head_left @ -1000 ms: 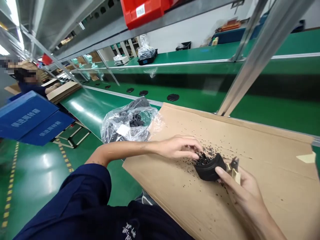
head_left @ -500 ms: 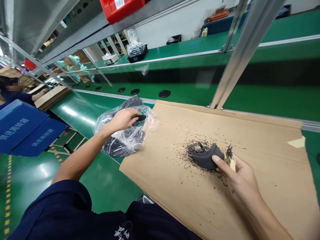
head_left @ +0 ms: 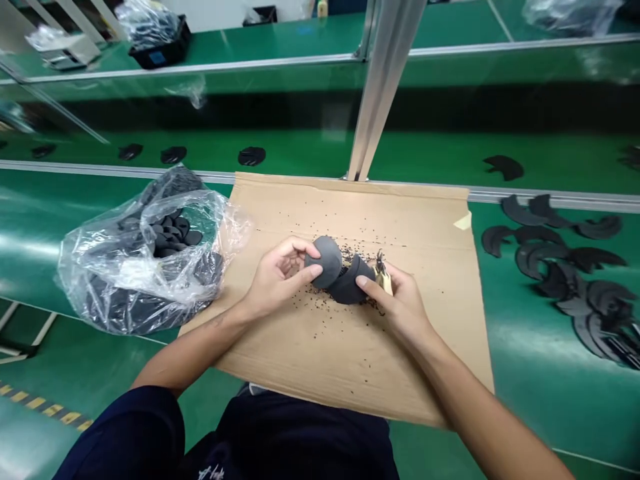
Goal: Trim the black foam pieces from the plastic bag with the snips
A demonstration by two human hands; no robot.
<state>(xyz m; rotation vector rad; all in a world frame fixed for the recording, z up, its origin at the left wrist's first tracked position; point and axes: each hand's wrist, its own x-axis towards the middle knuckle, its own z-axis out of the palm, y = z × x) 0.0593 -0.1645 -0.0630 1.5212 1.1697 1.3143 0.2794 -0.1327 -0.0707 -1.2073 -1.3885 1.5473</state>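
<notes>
Left hand [head_left: 275,280] pinches a black disc [head_left: 325,262]; right hand [head_left: 407,303] clasps a curved black piece [head_left: 348,287] and, apparently, nippers [head_left: 384,278], cardboard [head_left: 280,357] beneath both

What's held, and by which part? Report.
Left hand: disc, by its left edge. Right hand: curved piece, by its right end; cutters, by the handles.

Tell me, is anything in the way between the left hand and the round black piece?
No, nothing visible: the left hand pinches the round black piece directly. The curved black piece, in the right hand, is on its other side.
</notes>
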